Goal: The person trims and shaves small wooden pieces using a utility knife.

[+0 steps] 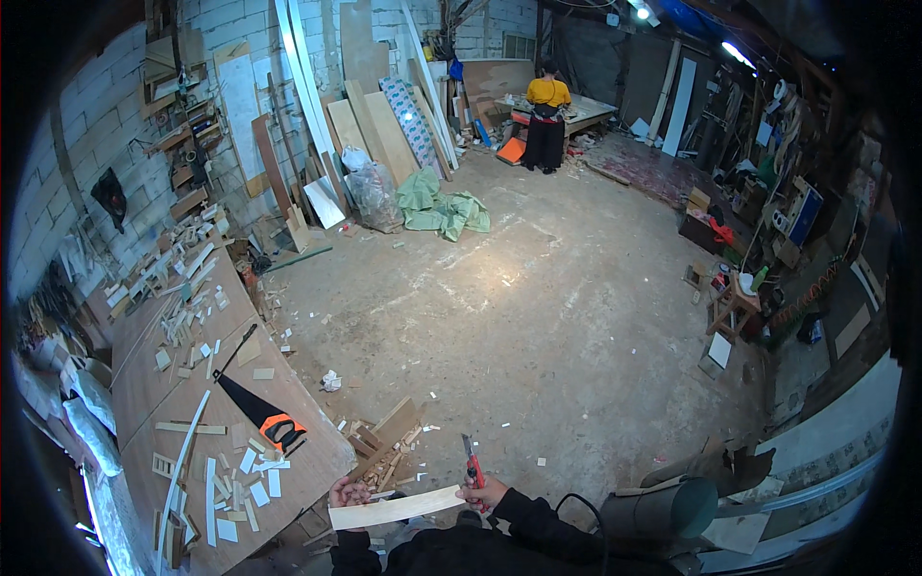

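Note:
My left hand [348, 492] is closed on the left end of a pale, narrow wooden strip [394, 509] at the bottom centre. A red utility knife [473, 468], blade pointing up, is gripped in my right hand [488, 494], beside the strip's right end. Just left of my hands is a plywood work table [317, 461]. On it lie a black handsaw with an orange handle [283, 427] and several small wood and white offcuts [259, 494].
A person in a yellow top [547, 96] stands at a far table [588, 115]. Boards [375, 134], bags [375, 192] and a green sheet [442, 206] line the back wall. A wooden stool [735, 307] stands right, a dark green cylinder [687, 509] lower right. Scraps [389, 432] lie on the concrete floor [538, 336].

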`<state>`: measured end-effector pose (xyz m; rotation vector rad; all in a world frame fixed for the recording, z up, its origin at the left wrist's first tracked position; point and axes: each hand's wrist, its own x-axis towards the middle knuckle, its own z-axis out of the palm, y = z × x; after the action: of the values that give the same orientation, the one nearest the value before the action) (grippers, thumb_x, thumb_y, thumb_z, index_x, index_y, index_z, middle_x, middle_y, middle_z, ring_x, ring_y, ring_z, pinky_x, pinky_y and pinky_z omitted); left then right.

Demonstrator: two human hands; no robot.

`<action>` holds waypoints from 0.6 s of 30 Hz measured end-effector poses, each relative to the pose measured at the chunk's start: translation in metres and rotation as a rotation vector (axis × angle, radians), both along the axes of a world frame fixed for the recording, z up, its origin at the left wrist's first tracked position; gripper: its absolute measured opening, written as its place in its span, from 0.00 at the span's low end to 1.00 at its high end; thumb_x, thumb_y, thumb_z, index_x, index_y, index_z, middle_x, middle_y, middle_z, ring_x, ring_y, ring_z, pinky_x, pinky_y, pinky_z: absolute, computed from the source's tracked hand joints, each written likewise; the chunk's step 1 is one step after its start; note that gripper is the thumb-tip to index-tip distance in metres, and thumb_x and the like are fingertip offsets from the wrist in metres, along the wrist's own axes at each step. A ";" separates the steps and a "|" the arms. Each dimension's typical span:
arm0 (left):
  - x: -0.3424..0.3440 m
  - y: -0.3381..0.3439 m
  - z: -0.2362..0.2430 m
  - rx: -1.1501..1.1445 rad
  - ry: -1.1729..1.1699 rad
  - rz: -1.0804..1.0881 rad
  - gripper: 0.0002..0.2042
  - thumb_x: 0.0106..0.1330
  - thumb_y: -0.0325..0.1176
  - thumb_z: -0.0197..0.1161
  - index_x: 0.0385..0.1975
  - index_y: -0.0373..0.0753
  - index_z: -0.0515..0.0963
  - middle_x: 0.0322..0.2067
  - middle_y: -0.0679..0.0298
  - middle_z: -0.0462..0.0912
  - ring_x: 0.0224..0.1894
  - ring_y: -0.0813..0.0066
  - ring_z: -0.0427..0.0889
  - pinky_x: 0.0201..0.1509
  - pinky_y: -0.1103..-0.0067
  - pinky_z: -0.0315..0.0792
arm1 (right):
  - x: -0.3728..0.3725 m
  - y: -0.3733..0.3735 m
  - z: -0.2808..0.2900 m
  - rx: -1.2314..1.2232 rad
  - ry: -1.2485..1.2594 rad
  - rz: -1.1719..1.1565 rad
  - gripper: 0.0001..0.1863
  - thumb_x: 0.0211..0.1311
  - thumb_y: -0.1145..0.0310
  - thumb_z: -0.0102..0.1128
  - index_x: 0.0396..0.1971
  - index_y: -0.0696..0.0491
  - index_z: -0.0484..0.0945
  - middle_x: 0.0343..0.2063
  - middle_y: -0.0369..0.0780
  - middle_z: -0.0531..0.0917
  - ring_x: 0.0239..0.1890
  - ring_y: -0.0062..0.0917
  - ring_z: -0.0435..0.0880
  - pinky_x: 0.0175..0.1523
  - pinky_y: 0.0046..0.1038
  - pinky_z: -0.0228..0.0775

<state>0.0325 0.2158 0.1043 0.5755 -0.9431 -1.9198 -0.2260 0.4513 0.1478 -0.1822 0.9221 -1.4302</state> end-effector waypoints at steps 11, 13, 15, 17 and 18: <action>0.012 -0.009 0.000 0.075 -0.109 0.172 0.09 0.66 0.33 0.55 0.44 0.42 0.67 0.32 0.59 0.78 0.25 0.68 0.81 0.25 0.75 0.79 | 0.010 -0.020 -0.001 0.010 0.041 0.106 0.21 0.59 0.76 0.66 0.28 0.44 0.59 0.18 0.30 0.64 0.16 0.14 0.63 0.19 0.20 0.54; 0.013 -0.009 -0.007 -0.139 -0.148 0.183 0.08 0.67 0.32 0.54 0.43 0.42 0.68 0.31 0.59 0.77 0.25 0.69 0.81 0.25 0.76 0.79 | 0.014 -0.022 0.000 -0.038 -0.069 0.041 0.20 0.58 0.77 0.67 0.28 0.44 0.60 0.20 0.30 0.66 0.17 0.14 0.64 0.20 0.21 0.56; 0.010 -0.005 0.001 0.060 -0.037 0.199 0.08 0.67 0.33 0.54 0.43 0.42 0.68 0.29 0.60 0.77 0.22 0.69 0.80 0.23 0.77 0.78 | 0.017 -0.023 -0.009 -0.022 -0.078 0.030 0.20 0.59 0.78 0.65 0.28 0.43 0.60 0.20 0.30 0.66 0.17 0.15 0.64 0.20 0.21 0.55; 0.012 -0.003 -0.009 -0.081 -0.183 0.215 0.08 0.68 0.27 0.54 0.44 0.42 0.66 0.31 0.59 0.77 0.23 0.73 0.78 0.25 0.78 0.78 | 0.019 -0.024 -0.014 -0.008 -0.090 0.034 0.19 0.60 0.79 0.64 0.29 0.43 0.61 0.20 0.30 0.67 0.16 0.16 0.64 0.21 0.22 0.55; 0.015 -0.007 -0.013 -0.023 -0.117 0.154 0.07 0.70 0.32 0.51 0.44 0.41 0.66 0.31 0.59 0.77 0.23 0.72 0.79 0.25 0.78 0.78 | 0.017 -0.023 -0.015 0.022 -0.029 0.055 0.19 0.60 0.79 0.64 0.29 0.43 0.61 0.21 0.30 0.67 0.17 0.16 0.65 0.21 0.22 0.56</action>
<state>0.0474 0.2091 0.0917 0.7318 -0.9647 -1.7513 -0.2091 0.4287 0.1324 -0.1690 0.9018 -1.3684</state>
